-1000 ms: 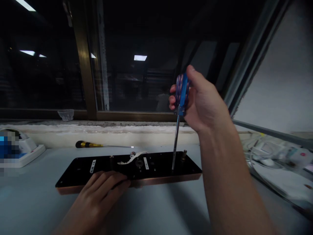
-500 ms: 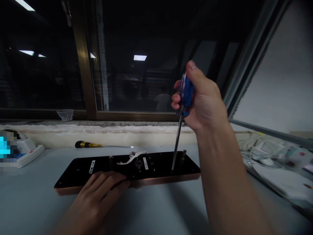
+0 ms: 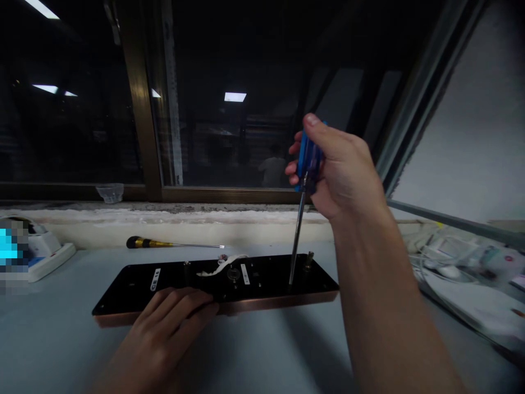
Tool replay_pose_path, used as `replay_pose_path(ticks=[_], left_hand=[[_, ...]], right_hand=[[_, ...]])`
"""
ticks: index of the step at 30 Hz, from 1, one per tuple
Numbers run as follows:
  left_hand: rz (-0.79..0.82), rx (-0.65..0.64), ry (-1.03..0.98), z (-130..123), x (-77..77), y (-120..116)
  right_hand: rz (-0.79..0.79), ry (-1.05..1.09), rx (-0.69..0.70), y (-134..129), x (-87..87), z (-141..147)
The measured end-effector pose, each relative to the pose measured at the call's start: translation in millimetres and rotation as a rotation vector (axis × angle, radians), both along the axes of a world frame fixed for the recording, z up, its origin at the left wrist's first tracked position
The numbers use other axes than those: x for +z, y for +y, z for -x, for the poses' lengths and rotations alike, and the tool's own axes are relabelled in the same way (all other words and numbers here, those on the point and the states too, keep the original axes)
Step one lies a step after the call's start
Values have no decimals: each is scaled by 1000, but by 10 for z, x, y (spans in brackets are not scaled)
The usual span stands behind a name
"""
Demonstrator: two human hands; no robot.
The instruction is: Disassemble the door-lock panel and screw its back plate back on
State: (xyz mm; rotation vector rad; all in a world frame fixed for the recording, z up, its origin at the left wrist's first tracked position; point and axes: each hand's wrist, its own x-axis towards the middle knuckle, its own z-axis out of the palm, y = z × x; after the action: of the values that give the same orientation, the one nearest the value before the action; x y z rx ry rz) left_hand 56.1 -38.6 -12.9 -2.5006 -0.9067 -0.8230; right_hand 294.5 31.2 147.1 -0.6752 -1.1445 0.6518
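Observation:
A long black panel (image 3: 270, 276) with a copper-coloured rim lies on the table, with two short posts, a round fitting, white labels and a white cable (image 3: 225, 265) on its upper side. My left hand (image 3: 170, 320) holds its front edge, fingers over the top and the thumb side along the rim. Above the panel's right part, my right hand (image 3: 334, 167) is closed around the blue handle of a screwdriver (image 3: 311, 158). The screwdriver's shaft runs down, slightly tilted, and its tip meets the panel near the front edge.
A second screwdriver (image 3: 150, 242), yellow and black, lies behind the panel. White devices and cables (image 3: 459, 273) are heaped at the right. A white device (image 3: 47, 249) stands at the left. A clear plastic cup (image 3: 110, 192) sits on the sill below the dark window.
My right hand has turned the screwdriver handle and dropped a little, its thumb now lower and further left. The tip stays at the same spot. My left hand and the panel have hardly moved.

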Motion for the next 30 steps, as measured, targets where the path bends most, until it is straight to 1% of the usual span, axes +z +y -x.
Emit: replay_pose_path(ticks=[2,5,8,10,16,20,23,26,30], left_hand=[[-2,1,8,2,-6,0],[0,-5,13,0,-6,-6],[11,-6,9,-3,-4,-5],[4,-11,0,-4,-7,2],[-1,-23,-15,-2,-15,18],[7,-24,-26,-4,-10,8],[15,-14,-23,-11,5,-9],[35,-9,-18,-15,23,-22],[27,-5,-13,-11,25,-18]], right_hand=[[26,-9,22,1,1,-13],[48,41,40,20,-7,-4],[8,83,72,57,-30,34],[-31,74,91,82,-47,60],[-98,-5,-15,83,-50,75],[-38,-52,-8,61,-39,53],[10,0,2,71,-44,56],[4,49,9,88,-52,75],[11,45,-3,95,-54,83]])
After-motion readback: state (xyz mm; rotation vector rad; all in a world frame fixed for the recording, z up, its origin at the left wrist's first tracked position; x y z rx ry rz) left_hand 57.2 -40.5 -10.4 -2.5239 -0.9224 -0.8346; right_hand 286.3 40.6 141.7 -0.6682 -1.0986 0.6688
